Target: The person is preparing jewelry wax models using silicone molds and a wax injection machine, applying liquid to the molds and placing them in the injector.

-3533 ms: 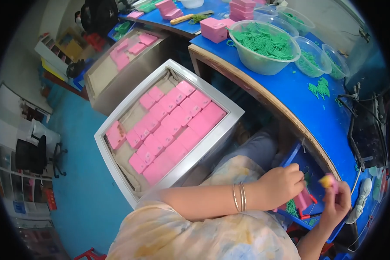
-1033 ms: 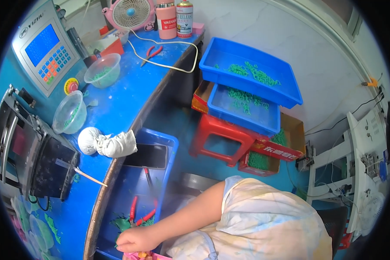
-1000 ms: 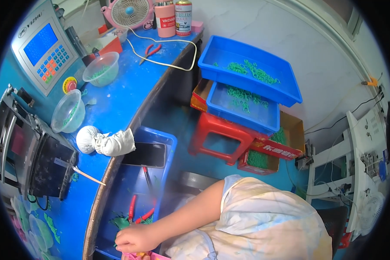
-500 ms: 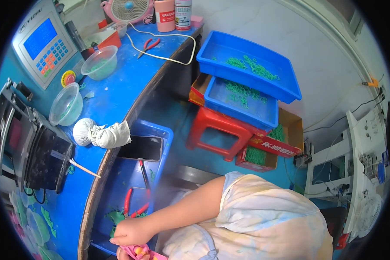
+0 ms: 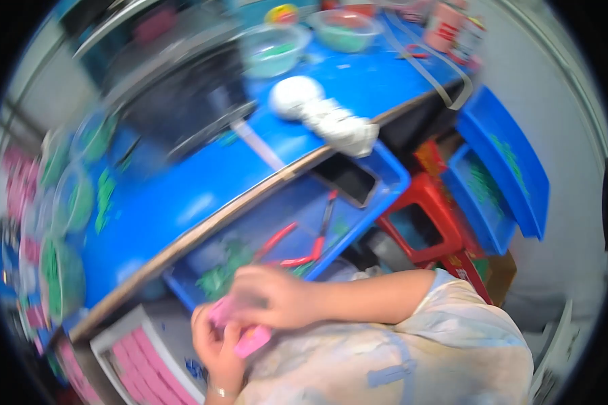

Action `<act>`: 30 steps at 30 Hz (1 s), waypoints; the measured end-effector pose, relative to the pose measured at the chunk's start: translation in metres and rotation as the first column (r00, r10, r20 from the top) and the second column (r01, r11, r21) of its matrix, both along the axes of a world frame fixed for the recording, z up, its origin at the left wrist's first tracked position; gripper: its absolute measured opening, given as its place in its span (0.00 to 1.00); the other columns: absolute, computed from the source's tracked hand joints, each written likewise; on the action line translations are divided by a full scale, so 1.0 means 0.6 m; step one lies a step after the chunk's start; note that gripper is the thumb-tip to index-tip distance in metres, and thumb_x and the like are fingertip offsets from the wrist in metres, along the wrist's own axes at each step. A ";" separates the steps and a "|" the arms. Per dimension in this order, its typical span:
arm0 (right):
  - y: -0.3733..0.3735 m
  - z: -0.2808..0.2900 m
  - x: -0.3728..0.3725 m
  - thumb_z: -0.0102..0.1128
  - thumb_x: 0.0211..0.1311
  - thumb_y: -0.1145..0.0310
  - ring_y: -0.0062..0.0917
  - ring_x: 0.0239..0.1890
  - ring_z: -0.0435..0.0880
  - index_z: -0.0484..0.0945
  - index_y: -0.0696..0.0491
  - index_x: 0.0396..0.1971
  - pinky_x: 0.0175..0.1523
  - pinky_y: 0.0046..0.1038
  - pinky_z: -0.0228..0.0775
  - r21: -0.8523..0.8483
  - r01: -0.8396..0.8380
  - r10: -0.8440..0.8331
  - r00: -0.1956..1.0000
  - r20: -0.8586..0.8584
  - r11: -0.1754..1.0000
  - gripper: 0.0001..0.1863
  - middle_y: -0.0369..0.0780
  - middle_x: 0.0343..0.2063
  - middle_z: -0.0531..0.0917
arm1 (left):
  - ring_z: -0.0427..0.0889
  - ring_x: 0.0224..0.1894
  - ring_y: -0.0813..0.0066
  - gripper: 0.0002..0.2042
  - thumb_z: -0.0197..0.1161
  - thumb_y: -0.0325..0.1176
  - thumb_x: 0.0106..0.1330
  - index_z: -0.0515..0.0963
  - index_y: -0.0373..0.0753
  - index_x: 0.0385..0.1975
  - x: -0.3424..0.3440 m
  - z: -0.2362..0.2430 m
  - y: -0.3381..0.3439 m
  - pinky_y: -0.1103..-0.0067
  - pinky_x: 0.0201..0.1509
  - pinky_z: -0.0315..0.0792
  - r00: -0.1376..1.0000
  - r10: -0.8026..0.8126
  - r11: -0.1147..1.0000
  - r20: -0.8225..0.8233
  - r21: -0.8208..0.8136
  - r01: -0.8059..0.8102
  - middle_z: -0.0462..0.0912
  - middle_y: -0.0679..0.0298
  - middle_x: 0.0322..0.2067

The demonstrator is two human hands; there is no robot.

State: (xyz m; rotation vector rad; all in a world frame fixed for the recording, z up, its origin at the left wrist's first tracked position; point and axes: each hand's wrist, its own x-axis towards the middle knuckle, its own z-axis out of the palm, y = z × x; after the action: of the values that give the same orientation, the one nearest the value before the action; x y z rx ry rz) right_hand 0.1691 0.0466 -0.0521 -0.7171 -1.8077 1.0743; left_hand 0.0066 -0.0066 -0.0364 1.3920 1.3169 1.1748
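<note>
A soft pink piece [image 5: 253,341] with a yellowish spot is between my two hands, close to my shirt front. My left hand [image 5: 217,341] is closed around it from the left. From the right, my right hand [image 5: 270,297] has its fingers bent over the pink piece; motion blurs their tips. Just beyond the hands is a blue tray [image 5: 400,183] with green rubbery scraps [image 5: 216,278], red-handled pliers [image 5: 277,243], a slim red-and-black tool [image 5: 327,216] and a dark phone [image 5: 348,179].
A blue worktable [image 5: 175,209] carries a white cloth-wrapped bundle [image 5: 331,121], clear bowls [image 5: 273,57] and a dark machine [image 5: 182,101]. Blue trays [image 5: 507,169] of green pieces are stacked by a red stool [image 5: 419,223] on the right. A white box [image 5: 145,358] of pink pieces sits lower left.
My view has swung left, so the table and tray have shifted and turned. Both hands now show with the pink piece, which was mostly cut off at the lower edge before.
</note>
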 end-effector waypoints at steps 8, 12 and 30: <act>-0.009 -0.006 -0.018 0.65 0.52 0.62 0.23 0.27 0.73 0.74 0.59 0.30 0.30 0.26 0.63 -0.497 -0.201 0.189 0.979 -0.074 0.844 0.15 0.40 0.24 0.73 | 0.72 0.37 0.75 0.10 0.62 0.25 0.55 0.73 0.33 0.36 -0.024 -0.014 0.004 0.80 0.45 0.66 0.966 0.095 0.994 0.240 -0.072 -0.080 0.74 0.63 0.34; 0.002 0.006 -0.017 0.65 0.50 0.61 0.30 0.24 0.72 0.73 0.59 0.25 0.29 0.30 0.62 -0.383 -0.223 0.300 0.941 0.155 0.897 0.16 0.42 0.20 0.71 | 0.74 0.41 0.77 0.10 0.60 0.26 0.58 0.73 0.32 0.38 -0.041 -0.006 0.005 0.79 0.47 0.68 0.901 0.068 0.967 0.428 -0.252 0.046 0.76 0.63 0.37; 0.016 0.005 -0.039 0.62 0.52 0.67 0.33 0.33 0.79 0.74 0.58 0.36 0.38 0.29 0.69 -0.162 -0.133 0.161 0.972 0.174 0.978 0.14 0.44 0.32 0.79 | 0.69 0.50 0.68 0.19 0.62 0.23 0.54 0.72 0.33 0.47 -0.069 0.014 0.002 0.77 0.54 0.63 0.987 -0.058 0.996 -0.149 0.056 0.067 0.69 0.57 0.46</act>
State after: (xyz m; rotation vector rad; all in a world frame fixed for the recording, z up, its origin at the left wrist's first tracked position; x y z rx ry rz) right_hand 0.1460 0.0561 -0.0491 -0.8053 -1.9795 1.2882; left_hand -0.0346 -0.0054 -0.0282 1.5785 1.3385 1.0950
